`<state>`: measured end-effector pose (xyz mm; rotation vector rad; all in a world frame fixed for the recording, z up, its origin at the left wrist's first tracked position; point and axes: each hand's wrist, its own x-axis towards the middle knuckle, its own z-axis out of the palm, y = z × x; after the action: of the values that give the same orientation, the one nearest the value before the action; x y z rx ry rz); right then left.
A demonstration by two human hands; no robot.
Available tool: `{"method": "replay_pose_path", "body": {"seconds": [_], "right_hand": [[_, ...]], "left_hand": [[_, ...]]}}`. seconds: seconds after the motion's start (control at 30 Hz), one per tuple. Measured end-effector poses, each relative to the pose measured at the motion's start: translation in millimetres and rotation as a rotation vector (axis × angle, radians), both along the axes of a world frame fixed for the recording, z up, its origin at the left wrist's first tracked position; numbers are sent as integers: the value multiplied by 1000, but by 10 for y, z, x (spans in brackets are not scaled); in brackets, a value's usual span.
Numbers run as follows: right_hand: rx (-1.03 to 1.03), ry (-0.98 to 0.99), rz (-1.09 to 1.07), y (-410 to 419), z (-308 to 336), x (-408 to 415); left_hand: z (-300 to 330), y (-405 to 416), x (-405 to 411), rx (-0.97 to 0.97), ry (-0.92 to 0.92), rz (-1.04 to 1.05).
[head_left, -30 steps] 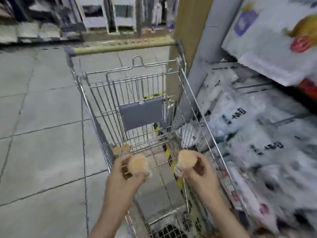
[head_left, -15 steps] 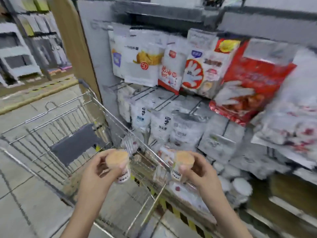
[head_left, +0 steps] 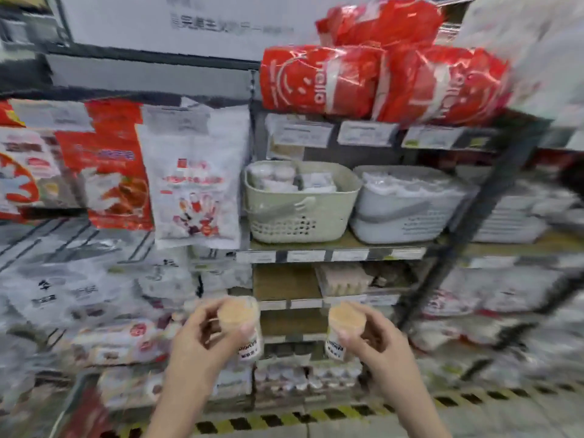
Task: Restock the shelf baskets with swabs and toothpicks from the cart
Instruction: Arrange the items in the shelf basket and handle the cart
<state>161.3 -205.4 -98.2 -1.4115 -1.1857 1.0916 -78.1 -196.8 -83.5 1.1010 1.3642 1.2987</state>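
Two small round toothpick jars sit low in the picture, one in each hand, both tipped so their tan tops face the camera. The left jar is gripped by the left hand, fingers and thumb curled round its sides, a white printed label showing at the jar's 5 o'clock. The right jar is held the same way by the right hand, its thumb lying across the jar's lower edge and a white label showing at 7 o'clock. The two jars are near each other but apart, with a gap of shelf front between them. At 12 o'clock from the jars, one shelf level up and well apart from them, stands a cream basket with a perforated lower wall, holding small white packs. Just beside it at its 3 o'clock is a grey basket, filled with clear-wrapped items too blurred to name. Above both baskets, red bags lie stacked on the next shelf, price tags along its edge. At 10 o'clock from the jars hang white and red packets of gloves on a wire rack. Along the floor at 6 o'clock runs a yellow-and-black striped strip.
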Motion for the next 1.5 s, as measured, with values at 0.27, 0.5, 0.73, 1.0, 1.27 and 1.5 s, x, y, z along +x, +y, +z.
{"method": "replay_pose_path", "body": {"seconds": [0.27,0.5,0.73,1.0,1.27,1.5], "right_hand": [[-38,68,-304,-601,-56,1718],[-7,105,-494,-613,-30,2613],[33,91,-441,-108,119,3303],[105,66,-548,538,386,4286],[242,81,-542,1179,586,4903],[392,-18,-288,2119,847,5211]], "left_hand": [[-14,21,1936,-13,-21,-376],[93,317,2801,-16,17,-502],[142,999,3665,21,-7,-543],[290,1591,4796,75,-4,-678],[597,2008,5521,238,67,-537],[727,2409,6045,419,233,-145]]}}
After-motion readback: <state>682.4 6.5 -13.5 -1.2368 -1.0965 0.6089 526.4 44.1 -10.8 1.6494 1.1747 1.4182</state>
